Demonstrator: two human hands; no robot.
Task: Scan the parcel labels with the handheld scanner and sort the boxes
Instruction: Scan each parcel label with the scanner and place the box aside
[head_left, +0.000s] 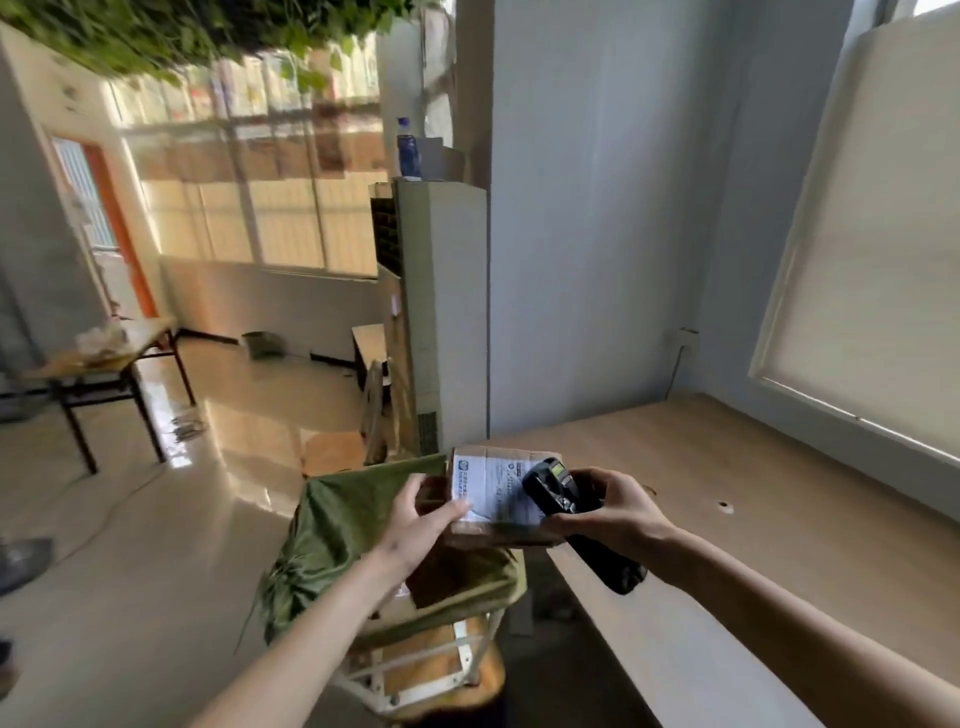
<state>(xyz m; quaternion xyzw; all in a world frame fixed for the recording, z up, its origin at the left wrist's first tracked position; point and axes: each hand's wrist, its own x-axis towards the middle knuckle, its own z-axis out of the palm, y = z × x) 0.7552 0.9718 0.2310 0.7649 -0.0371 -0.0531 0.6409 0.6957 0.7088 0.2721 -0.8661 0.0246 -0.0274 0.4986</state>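
A small brown cardboard parcel (496, 532) with a white shipping label (493, 486) on top is held in the air at the near left corner of the wooden table (753, 493). My left hand (423, 514) grips the parcel's left edge, thumb on the label. My right hand (610, 501) holds a black handheld scanner (558, 491), whose head with a small lit screen rests over the label's right side. The scanner's handle sticks out below my wrist.
A green sack (358, 530) lies open on a white frame stand (415, 670) just left of the table, under the parcel. A tall white cabinet (447, 312) stands behind, a blue bottle (409, 148) on top. A second table (104, 364) stands far left.
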